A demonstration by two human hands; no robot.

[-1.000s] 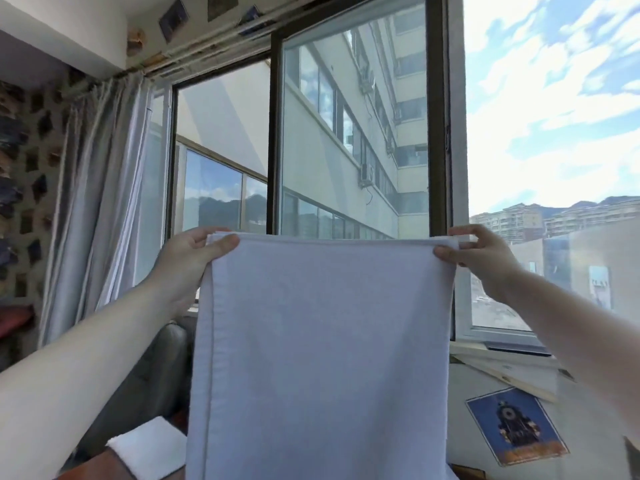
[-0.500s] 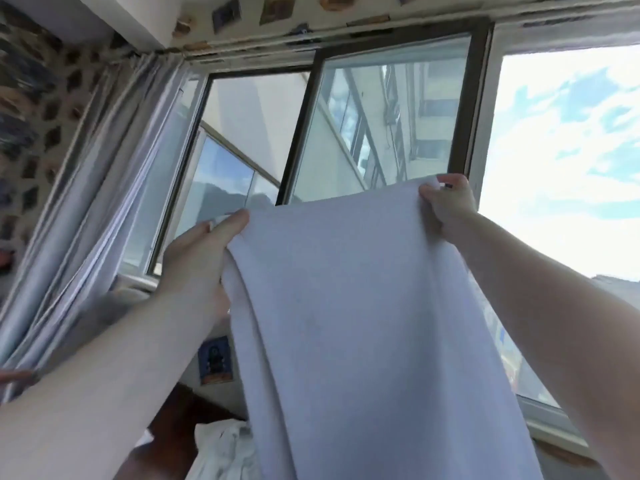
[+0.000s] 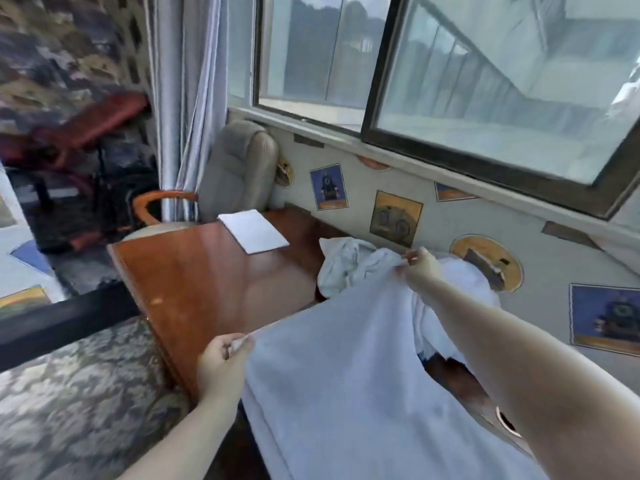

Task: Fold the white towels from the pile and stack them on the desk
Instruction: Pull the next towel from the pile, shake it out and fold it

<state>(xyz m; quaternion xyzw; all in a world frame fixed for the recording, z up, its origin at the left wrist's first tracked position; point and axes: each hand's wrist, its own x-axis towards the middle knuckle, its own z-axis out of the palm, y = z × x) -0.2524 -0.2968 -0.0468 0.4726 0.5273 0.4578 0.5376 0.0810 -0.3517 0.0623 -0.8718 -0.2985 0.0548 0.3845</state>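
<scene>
2 hands, left hand (image 3: 221,362) and right hand (image 3: 420,268), pinch white towel (image 3: 346,375) spread flat.

A padded chair (image 3: 239,168) stands upper centre beside grey curtains (image 3: 194,98); train pictures (image 3: 328,187) line the wall under the window (image 3: 485,81).

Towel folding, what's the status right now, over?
Both hands, left and right, pinch corners of a towel spread over the desk. One folded towel at far end. Pile crowds the far side.
</scene>
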